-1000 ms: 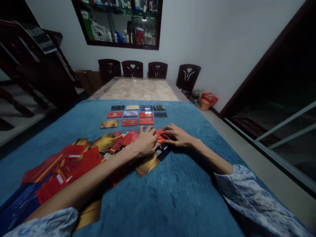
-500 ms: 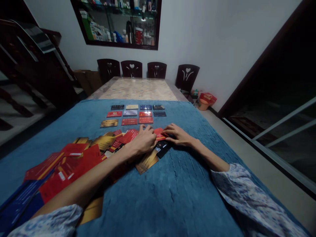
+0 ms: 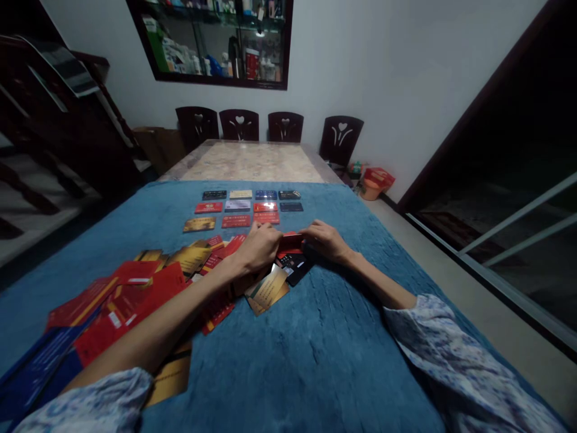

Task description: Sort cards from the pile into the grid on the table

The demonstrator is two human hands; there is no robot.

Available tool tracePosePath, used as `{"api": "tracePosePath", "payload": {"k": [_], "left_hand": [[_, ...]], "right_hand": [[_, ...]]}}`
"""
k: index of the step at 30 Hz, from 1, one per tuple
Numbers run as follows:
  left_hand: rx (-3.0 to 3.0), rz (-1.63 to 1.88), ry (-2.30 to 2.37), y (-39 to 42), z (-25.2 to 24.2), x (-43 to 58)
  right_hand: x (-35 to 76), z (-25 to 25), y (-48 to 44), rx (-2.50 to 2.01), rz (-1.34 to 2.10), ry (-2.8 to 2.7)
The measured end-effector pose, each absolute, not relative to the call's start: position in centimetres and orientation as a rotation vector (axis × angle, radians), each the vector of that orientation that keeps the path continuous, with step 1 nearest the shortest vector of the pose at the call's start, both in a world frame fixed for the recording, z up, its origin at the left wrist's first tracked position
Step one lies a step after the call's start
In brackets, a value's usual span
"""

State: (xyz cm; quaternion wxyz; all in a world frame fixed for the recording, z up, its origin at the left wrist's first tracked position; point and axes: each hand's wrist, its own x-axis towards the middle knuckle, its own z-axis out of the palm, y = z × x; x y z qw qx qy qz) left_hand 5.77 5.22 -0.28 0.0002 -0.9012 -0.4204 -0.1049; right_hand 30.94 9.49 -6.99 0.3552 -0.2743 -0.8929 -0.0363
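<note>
Between my two hands is a red card (image 3: 291, 243), tilted up and seen nearly edge-on. My left hand (image 3: 261, 246) is closed on its left end, and my right hand (image 3: 327, 242) pinches its right end. Just beneath lie black cards (image 3: 297, 269) and gold cards (image 3: 269, 288), overlapping on the blue cloth (image 3: 315, 349). A loose heap of red and gold cards (image 3: 189, 258) spreads under and beyond my left forearm. Farther off, bank-type cards stand in neat rows, among them a gold card (image 3: 199, 225) and a red card (image 3: 236, 222).
Large red sleeves (image 3: 153, 294) and blue sleeves (image 3: 40, 367) lie at the left. The bare marble-patterned table end (image 3: 252, 161) shows beyond the cloth, with dark chairs (image 3: 238, 125) behind it. An orange bucket (image 3: 372, 189) stands on the floor at right.
The red card has been lifted and tipped up off the pile. My hands have closed on its two ends, and more of the black and gold cards below shows.
</note>
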Motion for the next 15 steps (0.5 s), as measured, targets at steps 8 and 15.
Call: {"api": "tracePosePath", "payload": {"k": [8, 15], "left_hand": [[-2.831, -0.556, -1.429, 6.0, -1.4, 5.4], [-2.789, -0.54, -1.475, 5.7, -1.6, 5.6]], "right_hand": [[30.2, -7.5, 9.0, -0.87, 0.038, -2.238], [30.5, -7.9, 9.1, -0.946, 0.111, -2.276]]}}
